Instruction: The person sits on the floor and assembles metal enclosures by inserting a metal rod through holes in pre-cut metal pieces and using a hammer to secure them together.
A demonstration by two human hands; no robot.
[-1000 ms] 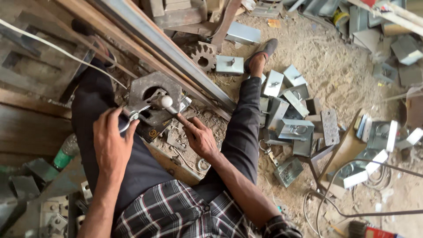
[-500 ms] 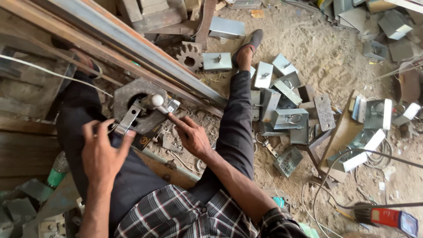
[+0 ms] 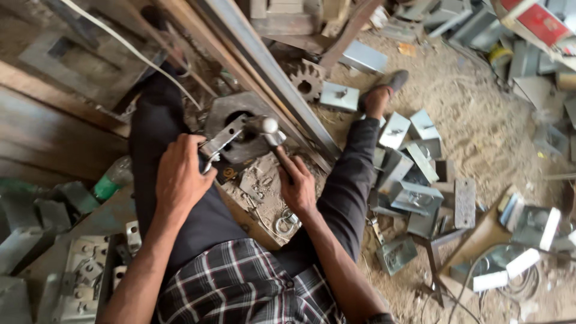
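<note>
You sat on a sandy workshop floor with both legs stretched out, and your two bare hands worked between your thighs. Your left hand (image 3: 180, 177) was clenched around the end of a flat metal strip (image 3: 223, 139), a pale grey bar with a hole or two along it, tilted up toward the right. Your right hand (image 3: 297, 183) gripped the handle of a hammer (image 3: 268, 127), whose rounded, shiny steel head sat just above the strip's far end. Whether the head touched the strip could not be told.

Beneath both lay one heavy steel block (image 3: 240, 126), roughly hexagonal, dull grey and rust-stained, with a dark round hole at its middle. It rested on the ground between your legs, just beside a long steel rail (image 3: 282, 90) running diagonally past it.

One toothed gear wheel (image 3: 307, 81) lay beyond the rail. To your right, a scatter of folded sheet-metal brackets (image 3: 414, 195) covered the sand, too many and too overlapped to count exactly. One green bottle (image 3: 111, 180) lay by your left thigh.
</note>
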